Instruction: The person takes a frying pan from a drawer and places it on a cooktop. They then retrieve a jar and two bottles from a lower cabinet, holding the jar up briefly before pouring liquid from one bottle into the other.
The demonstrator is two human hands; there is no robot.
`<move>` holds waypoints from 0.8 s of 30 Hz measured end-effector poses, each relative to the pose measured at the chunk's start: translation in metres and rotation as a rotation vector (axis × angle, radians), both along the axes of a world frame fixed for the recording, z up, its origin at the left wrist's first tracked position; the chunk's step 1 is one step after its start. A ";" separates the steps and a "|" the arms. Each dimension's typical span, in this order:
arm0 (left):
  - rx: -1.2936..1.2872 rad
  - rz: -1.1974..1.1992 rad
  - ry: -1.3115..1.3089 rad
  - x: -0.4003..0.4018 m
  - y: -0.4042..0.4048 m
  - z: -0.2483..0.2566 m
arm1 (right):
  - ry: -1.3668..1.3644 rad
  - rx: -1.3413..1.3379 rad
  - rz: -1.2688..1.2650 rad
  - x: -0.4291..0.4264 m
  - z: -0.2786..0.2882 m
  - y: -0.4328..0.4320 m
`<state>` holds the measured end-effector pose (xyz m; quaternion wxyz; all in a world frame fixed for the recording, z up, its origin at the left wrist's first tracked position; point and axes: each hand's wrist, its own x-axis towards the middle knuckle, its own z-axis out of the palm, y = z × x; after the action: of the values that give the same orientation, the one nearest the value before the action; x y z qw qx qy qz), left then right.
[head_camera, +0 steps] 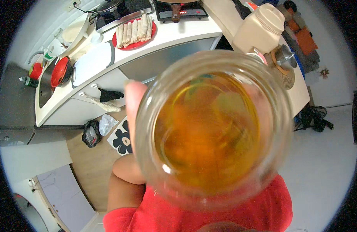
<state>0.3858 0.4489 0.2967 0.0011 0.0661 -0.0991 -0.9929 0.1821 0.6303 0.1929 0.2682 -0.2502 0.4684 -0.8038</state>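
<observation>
A round clear glass vessel [283, 127], a jar or a cup, fills the middle of the view very close to the camera. Amber liquid [207, 133] shows inside it, seen through its open mouth. My left hand [135, 100] grips the vessel's left side; one digit shows along the wall and the rest is hidden behind the glass. Below it, my bent left arm [124, 179] comes out of a red sleeve. My right hand is out of view; a pinkish patch through the right wall is too blurred to identify.
Rolled flatbreads or wraps [135, 32] lie on a red plate [132, 47] on the white counter, near an induction cooker [182, 13] bearing a pan. A cutting board [92, 63] and red pan [60, 72] sit by the sink [45, 90]. Rightward stands a beige jug [258, 29]. Bags [92, 133] lie on the floor.
</observation>
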 end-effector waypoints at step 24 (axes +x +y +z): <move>0.080 0.121 0.159 -0.021 -0.046 -0.122 | 0.281 0.030 0.230 0.030 -0.009 -0.063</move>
<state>0.3645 0.4032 0.1750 0.0661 -0.0071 -0.0547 -0.9963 0.2123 0.5673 0.1836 0.2941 -0.4081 0.4814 -0.7178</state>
